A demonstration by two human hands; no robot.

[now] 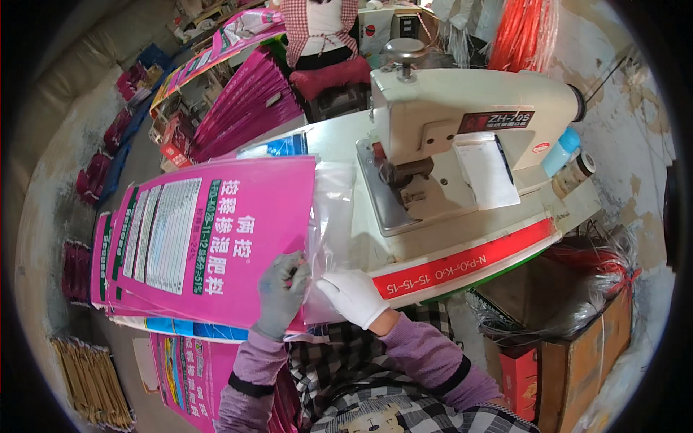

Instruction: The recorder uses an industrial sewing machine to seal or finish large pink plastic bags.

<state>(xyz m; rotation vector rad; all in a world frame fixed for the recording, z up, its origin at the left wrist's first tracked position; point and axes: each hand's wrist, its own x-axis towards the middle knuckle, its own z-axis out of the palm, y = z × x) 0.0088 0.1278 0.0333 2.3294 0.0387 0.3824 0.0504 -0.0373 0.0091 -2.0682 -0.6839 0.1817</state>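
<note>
My left hand [280,292], in a grey glove, grips the near edge of a pink printed sack [216,238] that lies on top of a stack of like sacks. My right hand [354,296], in a white glove, pinches the clear plastic inner liner [328,209] that sticks out of the sack's open end. Both hands sit close together at the sack's mouth, just left of a cream-coloured sewing machine [462,137] on the white table [339,144].
More pink sacks [245,108] are piled behind the table and others lie on the floor [180,368]. A person in a checked shirt [317,29] stands at the back. A blue-capped bottle [561,151] stands by the machine. Cardboard boxes [577,353] and red string [527,29] are on the right.
</note>
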